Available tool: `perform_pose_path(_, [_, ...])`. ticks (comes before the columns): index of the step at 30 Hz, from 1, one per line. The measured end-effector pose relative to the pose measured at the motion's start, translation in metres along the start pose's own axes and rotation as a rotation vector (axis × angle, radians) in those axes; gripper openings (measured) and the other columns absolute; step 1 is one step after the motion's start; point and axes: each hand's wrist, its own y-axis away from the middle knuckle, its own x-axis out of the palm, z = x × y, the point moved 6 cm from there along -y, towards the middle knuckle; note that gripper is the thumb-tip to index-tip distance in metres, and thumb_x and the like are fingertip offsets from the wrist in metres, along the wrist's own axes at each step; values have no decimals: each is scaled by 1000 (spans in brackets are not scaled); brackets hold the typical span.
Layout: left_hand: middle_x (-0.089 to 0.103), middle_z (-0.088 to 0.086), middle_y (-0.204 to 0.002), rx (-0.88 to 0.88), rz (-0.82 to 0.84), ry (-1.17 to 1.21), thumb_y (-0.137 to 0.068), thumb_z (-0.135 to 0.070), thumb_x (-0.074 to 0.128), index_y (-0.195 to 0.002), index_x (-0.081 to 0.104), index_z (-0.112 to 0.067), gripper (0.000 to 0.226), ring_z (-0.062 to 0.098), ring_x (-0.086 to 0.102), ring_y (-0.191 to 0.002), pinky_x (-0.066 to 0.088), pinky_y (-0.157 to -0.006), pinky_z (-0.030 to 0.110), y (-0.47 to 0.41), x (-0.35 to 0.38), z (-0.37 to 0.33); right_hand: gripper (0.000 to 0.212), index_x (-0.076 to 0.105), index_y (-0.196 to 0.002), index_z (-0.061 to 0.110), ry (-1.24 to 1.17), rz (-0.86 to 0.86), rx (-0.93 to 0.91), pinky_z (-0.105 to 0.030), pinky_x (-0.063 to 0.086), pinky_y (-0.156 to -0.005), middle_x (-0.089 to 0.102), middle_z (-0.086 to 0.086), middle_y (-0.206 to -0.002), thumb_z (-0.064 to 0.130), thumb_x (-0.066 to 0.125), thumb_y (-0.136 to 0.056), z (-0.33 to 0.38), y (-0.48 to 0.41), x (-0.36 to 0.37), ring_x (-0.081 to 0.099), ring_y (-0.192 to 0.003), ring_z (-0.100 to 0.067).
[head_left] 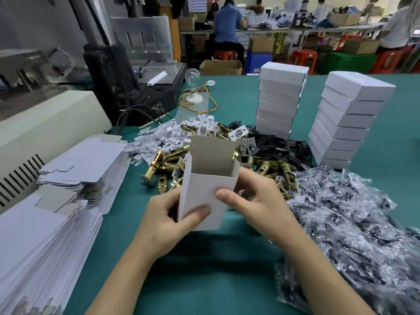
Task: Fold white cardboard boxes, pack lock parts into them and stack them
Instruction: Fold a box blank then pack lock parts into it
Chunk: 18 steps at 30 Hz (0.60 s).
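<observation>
A white cardboard box [204, 192] stands upright over the green table [227, 258], its top flap raised and its brown inside showing. My left hand [168, 221] grips its lower left side, thumb across the front. My right hand [256, 201] holds the right side, thumb pressed on the front face. Behind the box lies a heap of brass latch parts [268, 167], white plastic pieces [159, 137] and black plates [286, 146]. Two stacks of closed white boxes [280, 98] [345, 123] rise at the back right.
Piles of flat unfolded box blanks [56, 201] fill the left side. Small clear bags of dark parts [352, 223] cover the right. A beige machine [45, 123], a black machine [127, 83] and a light bulb [192, 76] stand at the back left. People work at far benches.
</observation>
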Motion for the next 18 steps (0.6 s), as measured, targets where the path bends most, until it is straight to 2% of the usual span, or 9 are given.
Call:
perform_pose_path(2, [79,-9,-94,-26,24,-39,-80,-57,72,-102,74,-50,23,19,74,-87,59,-72,34,0,1,2,36,71,-106,21,-66,-96,8,-23,51,-62,73,1,-87,52,55,-96,0,-1,-11,66,-76,-10])
perform_pose_path(3, [79,-9,-95,-43,23,-27,-80,-58,71,-102,74,-51,23,20,74,-88,59,-74,34,0,1,4,34,71,-106,23,-121,-165,19,-21,51,-63,73,0,-88,48,49,-101,-1,-1,-19,68,-78,-12])
perform_pose_path(5, [79,-12,-97,-71,26,23,-79,-57,73,-102,74,-54,23,12,74,-89,57,-74,24,-1,2,5,32,71,-102,25,-156,-285,52,-21,51,-65,73,1,-88,38,42,-106,-4,-1,-36,69,-81,-14])
perform_pose_path(7, [79,-14,-102,-90,59,86,-79,-53,76,-105,75,-53,26,4,74,-94,54,-78,16,-2,5,5,24,71,-100,27,-23,-320,69,-23,53,-67,72,6,-87,28,48,-106,-8,-1,-48,67,-82,-11])
perform_pose_path(9, [79,-12,-109,-106,119,133,-81,-47,79,-110,76,-48,29,5,74,-101,54,-83,16,-2,8,4,14,69,-99,30,236,-285,75,-26,52,-74,67,14,-86,20,58,-101,-12,-3,-54,62,-86,-7])
perform_pose_path(11, [79,-9,-114,-123,182,129,-81,-45,81,-112,77,-45,31,12,73,-106,56,-87,22,0,10,5,21,68,-99,31,492,-205,92,-31,48,-84,62,20,-94,11,61,-95,-15,-6,-55,54,-97,-8])
perform_pose_path(12, [78,-7,-115,-127,214,113,-82,-45,81,-113,77,-44,32,19,72,-108,57,-89,27,0,12,6,25,68,-98,31,562,-158,114,-32,45,-87,61,17,-96,8,60,-92,-17,-7,-56,50,-101,-9])
perform_pose_path(14, [77,-6,-117,-122,269,86,-83,-45,80,-115,77,-41,32,26,68,-110,55,-93,38,2,16,7,28,69,-96,30,607,-74,147,-30,39,-88,59,15,-99,5,61,-87,-20,-7,-59,45,-106,-11])
perform_pose_path(18, [77,-8,-118,-148,283,97,-79,-40,84,-117,76,-43,40,18,70,-112,54,-96,28,1,17,9,33,65,-100,38,695,45,177,-28,33,-85,54,21,-101,8,62,-87,-21,-4,-66,38,-103,-7])
